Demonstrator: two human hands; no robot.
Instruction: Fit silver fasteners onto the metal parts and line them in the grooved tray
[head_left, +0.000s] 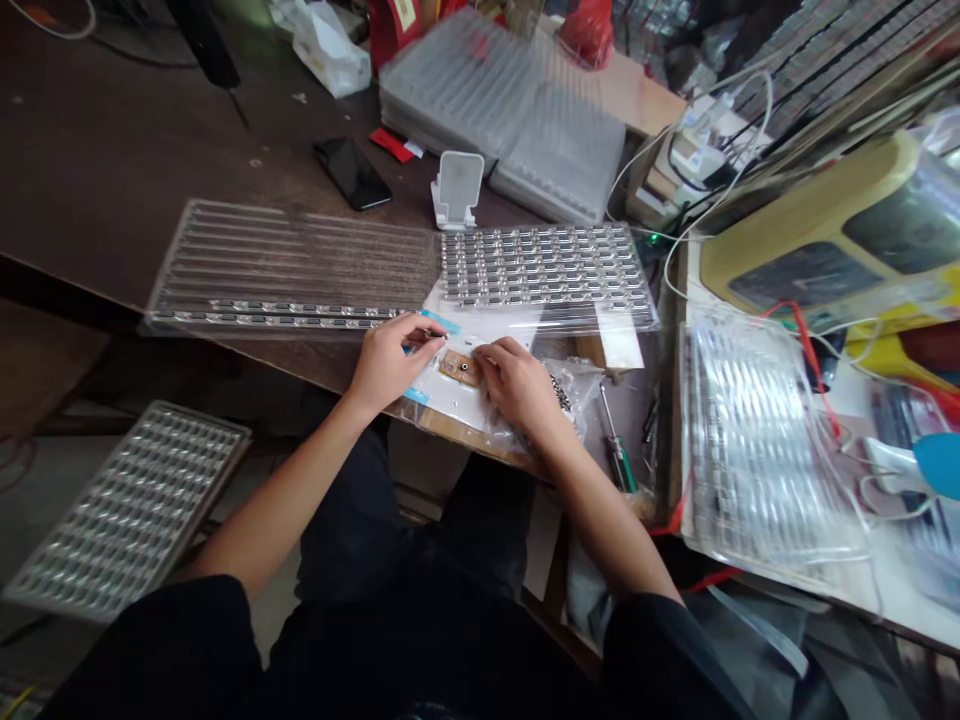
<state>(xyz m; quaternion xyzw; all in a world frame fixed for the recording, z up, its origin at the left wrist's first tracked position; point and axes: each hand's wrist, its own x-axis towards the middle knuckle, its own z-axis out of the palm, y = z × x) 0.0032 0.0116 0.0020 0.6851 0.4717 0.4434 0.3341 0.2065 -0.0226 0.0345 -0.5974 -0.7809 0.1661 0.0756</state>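
Desk (90, 150) extends ahead of left hand (386, 362), which pinches a part (433, 334); right hand (523, 388), grip unclear, is beside the block (452, 368); loose pinching could drop the part

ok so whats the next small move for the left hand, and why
Probably ease the left hand slightly right, bringing the small piece at its fingertips over the brown block. The piece is held just beyond the block's left side, and the right hand is at its right edge, seemingly placed to steady it.
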